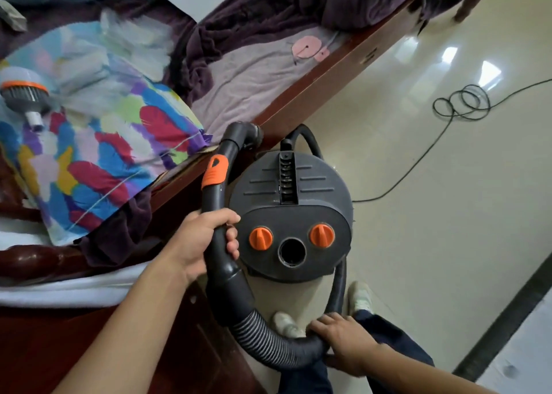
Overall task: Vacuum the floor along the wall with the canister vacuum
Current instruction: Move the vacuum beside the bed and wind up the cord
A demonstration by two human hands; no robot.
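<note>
The left hand (206, 241) is wrapped round the curved black handle tube (219, 214), fingers curled over the front, just below an orange slider (214, 171) on that tube. The right hand (343, 343) is lower and well apart from it, gripping the ribbed grey hose (268, 337) where it bends under the machine, fingers over the top and thumb beneath.

Between the two hands stands the canister vacuum (289, 208), on the floor (433, 214) tight beside the wooden bed frame (313, 86). Its dark grey lid has moulded ridges, two orange knobs (260, 238) and an open round port (292, 251) between them. The upper end of the handle tube touches the bed's edge.

The person's pale shoes (286, 323) are just beside the hose. A black power cord (460, 103) lies in loose coils across the glossy cream tiles, well away from the vacuum.

On the bed are a feather-print cover (104, 142) in bright colours, a rumpled purple blanket (254, 20), a sheet with a pink appliqué (309, 48), and a grey brush attachment (27, 94) with an orange ring.
</note>
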